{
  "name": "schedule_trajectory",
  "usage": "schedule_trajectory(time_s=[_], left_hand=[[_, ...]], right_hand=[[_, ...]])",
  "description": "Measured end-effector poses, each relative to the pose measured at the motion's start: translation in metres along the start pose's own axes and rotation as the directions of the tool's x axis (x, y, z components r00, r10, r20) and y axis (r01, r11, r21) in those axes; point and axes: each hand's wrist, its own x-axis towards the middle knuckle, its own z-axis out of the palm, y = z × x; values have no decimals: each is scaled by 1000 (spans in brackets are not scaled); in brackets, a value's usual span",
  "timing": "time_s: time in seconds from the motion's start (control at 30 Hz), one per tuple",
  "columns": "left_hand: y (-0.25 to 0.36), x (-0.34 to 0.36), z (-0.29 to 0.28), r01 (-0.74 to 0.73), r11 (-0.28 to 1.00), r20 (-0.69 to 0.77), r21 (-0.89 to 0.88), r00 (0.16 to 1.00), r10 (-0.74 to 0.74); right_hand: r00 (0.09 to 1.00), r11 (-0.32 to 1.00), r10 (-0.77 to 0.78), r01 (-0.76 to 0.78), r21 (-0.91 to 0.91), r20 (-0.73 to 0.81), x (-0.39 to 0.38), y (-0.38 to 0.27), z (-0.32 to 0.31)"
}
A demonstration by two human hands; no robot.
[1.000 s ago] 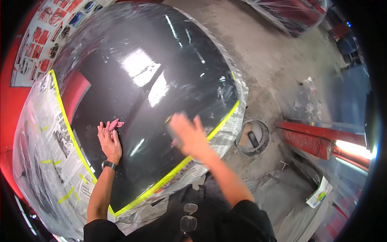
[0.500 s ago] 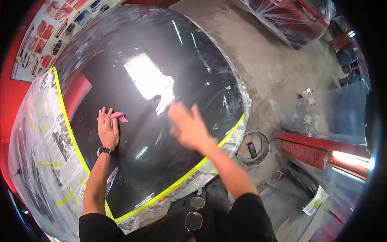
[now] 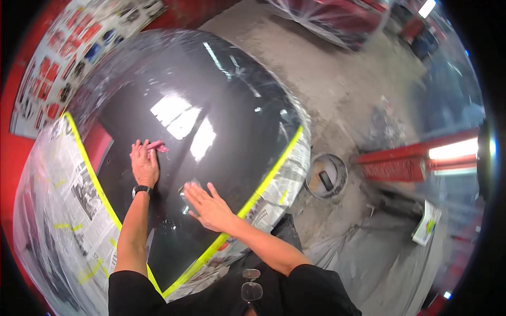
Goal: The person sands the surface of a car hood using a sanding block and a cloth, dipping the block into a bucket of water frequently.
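A dark glossy car panel is bordered by bright yellow masking tape. My left hand lies on its left part with the fingers extended. A crumpled pink cloth pokes out between the thumb and forefinger, and the rest is under the hand. My right hand rests flat on the panel nearer to me, thumb spread. A thin pale piece shows at its fingertips; the fingers cover most of it, so its kind is unclear.
Newspaper and clear plastic film surround the panel. A round bucket with a dark block in it stands on the floor to the right, near a red beam. Another plastic-wrapped red object is at the far right.
My right hand has come left and toward me across the panel, and it is no longer blurred. My left hand stays by the pink cloth. The whole view has shifted slightly.
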Motion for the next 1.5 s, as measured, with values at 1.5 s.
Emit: schedule_trajectory(time_s=[1.5], left_hand=[[-103, 11, -3, 51, 997, 188, -52, 981, -41]], right_hand=[[-75, -75, 997, -894, 442, 17, -512, 668, 279]])
